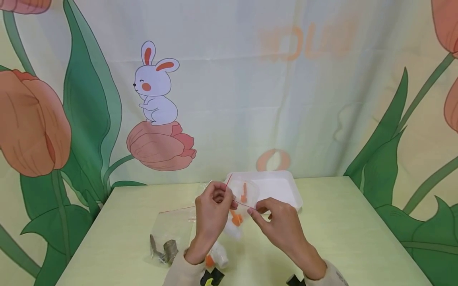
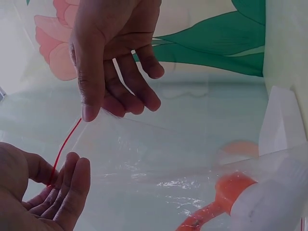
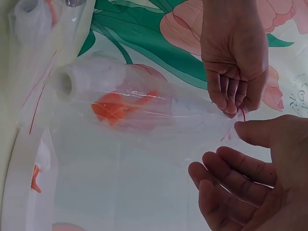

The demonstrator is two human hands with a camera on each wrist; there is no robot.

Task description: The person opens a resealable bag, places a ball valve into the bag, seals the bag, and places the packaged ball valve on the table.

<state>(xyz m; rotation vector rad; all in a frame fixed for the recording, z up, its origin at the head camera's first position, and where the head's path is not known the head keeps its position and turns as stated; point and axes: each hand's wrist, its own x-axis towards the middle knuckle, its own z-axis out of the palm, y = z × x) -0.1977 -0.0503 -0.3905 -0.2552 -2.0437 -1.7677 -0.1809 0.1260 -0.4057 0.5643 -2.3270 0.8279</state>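
Note:
Both hands hold a clear plastic zip bag [image 2: 134, 154] by its red-edged mouth, raised over the table. My left hand [image 1: 214, 204] pinches one side of the mouth, fingers curled in. At the other side, my right hand [image 1: 282, 218] pinches the edge between thumb and forefinger, its other fingers loosely bent. The red strip [image 2: 66, 144] bows between the two hands in the left wrist view. Low in the bag lie an orange piece [image 3: 109, 109] with a stem and a white, hollow-ended cylinder [image 3: 67, 83].
Behind the hands stands a white tray [image 1: 279, 186] with a bagged orange piece [image 1: 244, 193] in it. On the left of the table lies a clear bag [image 1: 171, 226] with grey-brown pieces. Another bagged white item [image 1: 220, 254] lies near my left wrist. A printed curtain [image 1: 229, 99] hangs behind.

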